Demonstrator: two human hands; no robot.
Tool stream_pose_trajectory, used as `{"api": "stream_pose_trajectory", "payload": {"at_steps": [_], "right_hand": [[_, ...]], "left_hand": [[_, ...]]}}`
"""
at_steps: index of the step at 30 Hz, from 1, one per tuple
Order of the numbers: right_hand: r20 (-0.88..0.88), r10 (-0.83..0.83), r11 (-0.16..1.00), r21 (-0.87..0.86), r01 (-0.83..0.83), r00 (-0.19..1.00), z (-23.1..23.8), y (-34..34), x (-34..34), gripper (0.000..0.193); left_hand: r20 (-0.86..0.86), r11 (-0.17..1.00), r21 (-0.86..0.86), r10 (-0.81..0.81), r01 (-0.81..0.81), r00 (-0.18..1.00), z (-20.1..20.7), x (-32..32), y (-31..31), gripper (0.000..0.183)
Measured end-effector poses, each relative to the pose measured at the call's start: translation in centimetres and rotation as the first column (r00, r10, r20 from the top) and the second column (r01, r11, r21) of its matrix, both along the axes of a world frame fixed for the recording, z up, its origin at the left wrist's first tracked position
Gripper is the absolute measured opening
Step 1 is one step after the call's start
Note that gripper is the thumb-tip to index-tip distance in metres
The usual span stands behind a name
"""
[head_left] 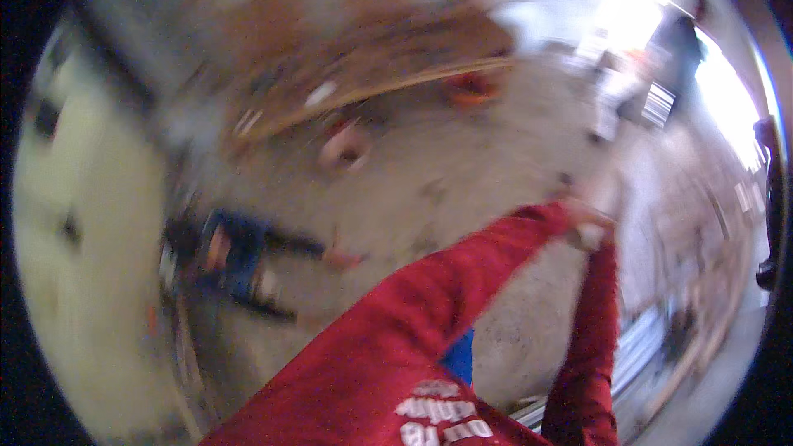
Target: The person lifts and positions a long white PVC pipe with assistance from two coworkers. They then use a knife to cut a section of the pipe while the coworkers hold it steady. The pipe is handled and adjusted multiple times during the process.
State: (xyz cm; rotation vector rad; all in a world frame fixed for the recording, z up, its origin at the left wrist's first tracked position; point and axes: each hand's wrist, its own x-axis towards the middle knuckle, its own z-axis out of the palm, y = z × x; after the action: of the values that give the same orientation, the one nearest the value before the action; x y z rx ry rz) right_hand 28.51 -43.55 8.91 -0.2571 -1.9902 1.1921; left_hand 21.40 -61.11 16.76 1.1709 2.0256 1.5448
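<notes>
Left of your left hand (590, 213) you see a person (239, 249), a pale ring (333, 150) and a brown table (425, 43).

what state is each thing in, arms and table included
Red-sleeved left arm: outstretched
Red-sleeved right arm: outstretched
Bare left hand: grip too blurred to tell
Long brown wooden table: things on it, blurred
Pale pinkish round thing: dark centre, blurred
Orange-red thing: shape unclear
</notes>
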Motion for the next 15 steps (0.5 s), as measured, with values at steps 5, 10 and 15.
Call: {"api": "stream_pose_trajectory", "payload": {"at_steps": [5,10,15], "right_hand": [[-0.044,-0.132,0.871,-0.482,0.095,0.99,3.9,3.5,2.6,0.065],[-0.376,0.414,0.051,-0.9,-0.433,0.829,3.9,4.7,-1.8,0.079],[-0.271,0.327,0.024,-0.955,-0.295,0.905,-9.0,-3.4,2.1,0.069]], "left_hand": [[0.238,0.957,0.263,0.061,-0.125,0.969,-6.6,6.3,-8.3,0.077],[0.589,0.951,-0.234,0.304,-0.202,0.749,-25.4,11.1,-38.8,0.05],[0.859,0.779,-0.507,0.489,-0.368,-0.148,-26.0,24.7,-72.3,0.04]]}}
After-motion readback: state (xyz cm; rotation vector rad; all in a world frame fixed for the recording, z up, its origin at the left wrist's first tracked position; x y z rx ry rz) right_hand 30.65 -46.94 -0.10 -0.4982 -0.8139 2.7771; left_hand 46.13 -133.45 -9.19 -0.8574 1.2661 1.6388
